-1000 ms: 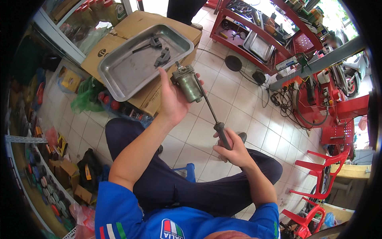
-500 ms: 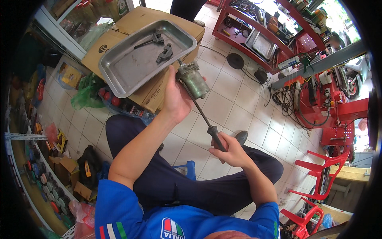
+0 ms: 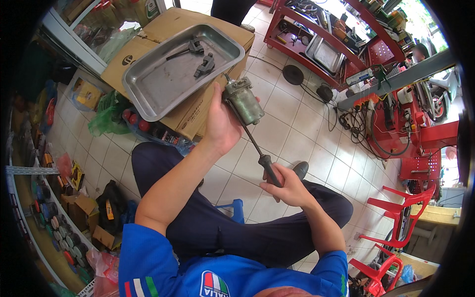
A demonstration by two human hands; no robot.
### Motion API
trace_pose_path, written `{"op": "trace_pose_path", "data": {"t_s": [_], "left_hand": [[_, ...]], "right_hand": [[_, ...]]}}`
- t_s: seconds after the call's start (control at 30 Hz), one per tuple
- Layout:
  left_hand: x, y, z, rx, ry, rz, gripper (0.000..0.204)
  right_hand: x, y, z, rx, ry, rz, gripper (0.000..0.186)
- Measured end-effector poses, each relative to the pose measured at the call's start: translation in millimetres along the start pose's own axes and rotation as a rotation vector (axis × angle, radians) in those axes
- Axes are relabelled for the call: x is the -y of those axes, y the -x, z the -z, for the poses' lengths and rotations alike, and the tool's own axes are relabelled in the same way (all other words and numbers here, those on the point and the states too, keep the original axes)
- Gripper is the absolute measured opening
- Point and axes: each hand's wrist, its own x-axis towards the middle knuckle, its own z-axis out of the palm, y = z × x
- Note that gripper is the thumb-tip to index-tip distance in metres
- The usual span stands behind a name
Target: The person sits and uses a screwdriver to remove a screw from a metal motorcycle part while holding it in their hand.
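Observation:
My left hand point(image 3: 223, 126) is wrapped round a small metal electric motor point(image 3: 247, 105), a dull grey-green cylinder like a starter motor, with its short shaft pointing up and away. In my right hand point(image 3: 292, 187), closed on its black handle, is a long screwdriver point(image 3: 255, 142). Its blade runs up along the near left side of the motor; the tip is hidden behind the motor and my left hand. Just beyond lies a steel tray point(image 3: 163, 81) holding two dark grey block-shaped parts point(image 3: 205, 66), one with a thin stem.
The tray rests on a cardboard box point(image 3: 173, 20). A red tool cart point(image 3: 316, 44) stands at the far right, with cables point(image 3: 354, 123) on the tiled floor. Red plastic chairs point(image 3: 405, 213) are at right, shelves of round containers point(image 3: 62, 230) at left. A blue stool point(image 3: 237, 210) shows below my legs.
The motor has shifted slightly to the right and tilted a little in my left hand. The screwdriver and my right hand have hardly moved.

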Motion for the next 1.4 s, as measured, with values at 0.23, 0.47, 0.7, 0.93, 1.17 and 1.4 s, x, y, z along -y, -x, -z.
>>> {"op": "trace_pose_path", "data": {"t_s": [0.23, 0.47, 0.7, 0.93, 1.17, 1.4], "left_hand": [[0.0, -0.8, 1.4, 0.001, 0.003, -0.004, 0.064], [0.0, -0.7, 0.7, 0.002, -0.005, -0.005, 0.064], [1.2, 0.0, 1.4, 0.010, -0.009, -0.002, 0.064], [-0.6, -0.7, 2.1, 0.015, -0.096, -0.046, 0.060], [9.3, 3.6, 1.1, 0.062, -0.040, 0.007, 0.059], [7.1, 4.6, 1.7, 0.043, -0.129, -0.045, 0.054]], "right_hand": [[-1.4, -0.1, 0.3, -0.002, 0.024, 0.025, 0.025], [0.9, 0.6, 1.2, 0.004, 0.036, 0.022, 0.025], [-0.1, 0.4, 0.8, 0.001, 0.022, 0.004, 0.026], [-35.6, -7.2, -1.4, 0.002, 0.060, 0.322, 0.039], [-21.3, -15.4, -18.6, 0.151, -0.293, -0.216, 0.040], [-25.2, -8.5, -9.4, -0.040, 0.372, 0.277, 0.042]]}}
